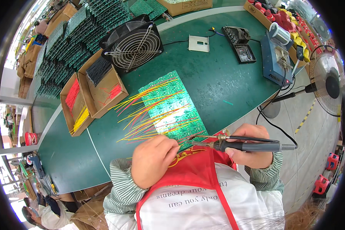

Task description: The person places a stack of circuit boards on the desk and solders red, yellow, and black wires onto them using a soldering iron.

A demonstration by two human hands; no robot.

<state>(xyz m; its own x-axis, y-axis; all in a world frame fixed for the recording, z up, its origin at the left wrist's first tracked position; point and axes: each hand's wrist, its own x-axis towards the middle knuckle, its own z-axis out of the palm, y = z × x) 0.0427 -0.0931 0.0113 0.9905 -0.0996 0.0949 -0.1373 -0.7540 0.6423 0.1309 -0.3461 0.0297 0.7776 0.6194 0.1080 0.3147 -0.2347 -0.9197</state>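
A green circuit board (188, 100) lies on the bench in front of me, with rows of red, yellow and black wires (157, 111) sticking out past its left side. My left hand (152, 159) is closed at the board's near left corner, its fingertips pinching a thin wire; a yellow end shows beyond the hand. My right hand (253, 143) is wrapped round a soldering iron (251, 147) with a solder feed tube along its top. The iron's tip points left and meets the board's near edge, close to my left fingertips.
Cardboard trays (96, 109) of cut wires stand left of the board. Behind them are a black fan (136, 46) and stacked circuit boards (84, 34). A blue soldering unit (274, 57) with a solder spool (280, 33) sits at the right, near a standing fan (329, 80).
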